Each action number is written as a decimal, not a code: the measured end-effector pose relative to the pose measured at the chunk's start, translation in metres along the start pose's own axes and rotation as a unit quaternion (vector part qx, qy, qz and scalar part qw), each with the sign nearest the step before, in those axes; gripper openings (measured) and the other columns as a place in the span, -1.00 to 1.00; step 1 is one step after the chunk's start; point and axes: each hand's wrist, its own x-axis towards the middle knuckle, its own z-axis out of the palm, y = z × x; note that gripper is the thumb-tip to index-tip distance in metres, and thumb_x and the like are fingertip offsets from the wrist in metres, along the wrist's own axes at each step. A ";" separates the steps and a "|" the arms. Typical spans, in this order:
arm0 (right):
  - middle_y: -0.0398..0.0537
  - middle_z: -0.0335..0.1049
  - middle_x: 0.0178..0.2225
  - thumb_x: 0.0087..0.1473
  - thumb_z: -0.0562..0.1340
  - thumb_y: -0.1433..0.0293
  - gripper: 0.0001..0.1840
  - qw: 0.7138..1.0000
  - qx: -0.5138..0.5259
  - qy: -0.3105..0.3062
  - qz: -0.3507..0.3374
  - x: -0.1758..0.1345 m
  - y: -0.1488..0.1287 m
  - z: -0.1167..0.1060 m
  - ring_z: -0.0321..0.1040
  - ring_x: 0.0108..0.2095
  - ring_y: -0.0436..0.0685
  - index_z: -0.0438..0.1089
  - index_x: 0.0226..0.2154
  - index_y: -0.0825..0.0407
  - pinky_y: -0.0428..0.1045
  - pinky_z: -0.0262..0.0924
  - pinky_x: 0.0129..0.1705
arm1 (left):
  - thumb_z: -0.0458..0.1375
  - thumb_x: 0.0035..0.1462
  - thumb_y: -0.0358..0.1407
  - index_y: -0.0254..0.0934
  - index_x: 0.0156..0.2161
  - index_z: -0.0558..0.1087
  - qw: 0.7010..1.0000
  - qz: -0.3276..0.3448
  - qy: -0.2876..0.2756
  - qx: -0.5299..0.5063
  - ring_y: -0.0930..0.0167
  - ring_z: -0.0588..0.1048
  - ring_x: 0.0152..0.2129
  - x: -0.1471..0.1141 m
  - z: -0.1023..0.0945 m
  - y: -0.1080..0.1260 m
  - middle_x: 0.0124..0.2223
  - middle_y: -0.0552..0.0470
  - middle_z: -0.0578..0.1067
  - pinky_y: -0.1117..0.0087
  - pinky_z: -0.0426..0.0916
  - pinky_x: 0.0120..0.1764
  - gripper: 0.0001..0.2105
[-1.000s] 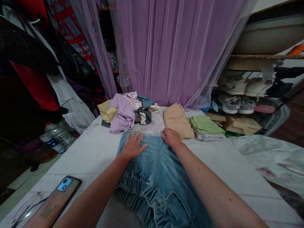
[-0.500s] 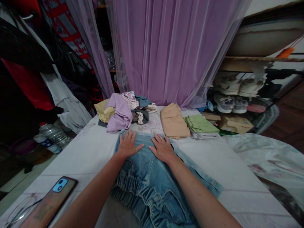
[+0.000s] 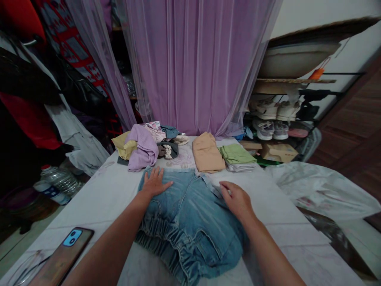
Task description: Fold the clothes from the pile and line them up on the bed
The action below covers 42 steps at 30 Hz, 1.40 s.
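1. Behind the desk [image 3: 98,190] we see a lilac sheer curtain [image 3: 193,67]; we take the denim garment [image 3: 187,214] spread on the desk as our landmark.
2. We find the denim garment at the middle of the desk, directly before us, lying flat with its gathered elastic band towards us; a flat spread of this kind suits smoothing and creasing.
3. Our left hand [image 3: 154,183] rests palm down on the garment's far left corner, fingers spread and nothing gripped; we judge that it pins the cloth so it cannot slide.
4. Our right hand [image 3: 236,200] lies at the garment's right edge, fingers curled lightly onto the denim there. Whether this grip pinches a fold or only presses on it we cannot tell.
5. Beyond the garment, to its left, lies a loose heap of clothes [image 3: 143,145], purple, yellow and grey, unfolded.
6. Beyond the garment, to its right, a folded tan piece [image 3: 206,153] and a folded green piece [image 3: 236,154] sit side by side, apart from the heap; we judge the split keeps folded from unfolded.
7. Nearer us than the garment, and well to its left, a phone [image 3: 64,256] lies near the desk edge.
8. Left of the garment, off the desk and lower, stand plastic bottles [image 3: 56,182]; far to its right, shoes [image 3: 274,119] fill a rack.
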 end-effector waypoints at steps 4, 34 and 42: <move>-0.06 0.58 -0.24 0.14 0.03 0.12 -0.59 0.996 0.021 0.004 0.090 -0.043 0.048 -0.021 0.50 -0.26 0.19 0.54 -0.26 -0.09 0.02 0.32 -0.21 | -0.11 0.16 0.18 -0.29 0.37 0.02 0.999 -0.030 -0.031 0.004 0.03 -0.09 0.34 0.001 -0.011 0.009 0.42 -0.26 -0.08 -0.21 -0.16 0.24 -0.19; -0.07 0.54 -0.33 0.14 0.09 0.11 -0.65 0.990 0.111 0.024 0.081 -0.075 0.059 -0.029 0.46 -0.33 0.13 0.44 -0.21 -0.06 -0.03 0.27 -0.27 | -0.08 0.29 -0.28 -0.21 0.01 0.41 0.964 0.012 0.048 -0.260 0.37 0.52 -0.11 0.026 -0.002 0.156 -0.07 0.01 0.59 0.39 0.33 -0.05 -0.71; 0.02 0.50 -0.13 0.00 0.19 0.29 -0.55 0.983 0.184 0.026 -0.003 -0.072 0.061 -0.033 0.45 -0.15 0.17 0.43 -0.01 -0.05 0.05 0.35 -0.11 | -0.11 0.29 -0.32 -0.21 0.00 0.41 0.957 0.030 0.061 -0.282 0.39 0.51 -0.09 0.022 0.000 0.151 -0.05 0.02 0.57 0.42 0.33 -0.05 -0.70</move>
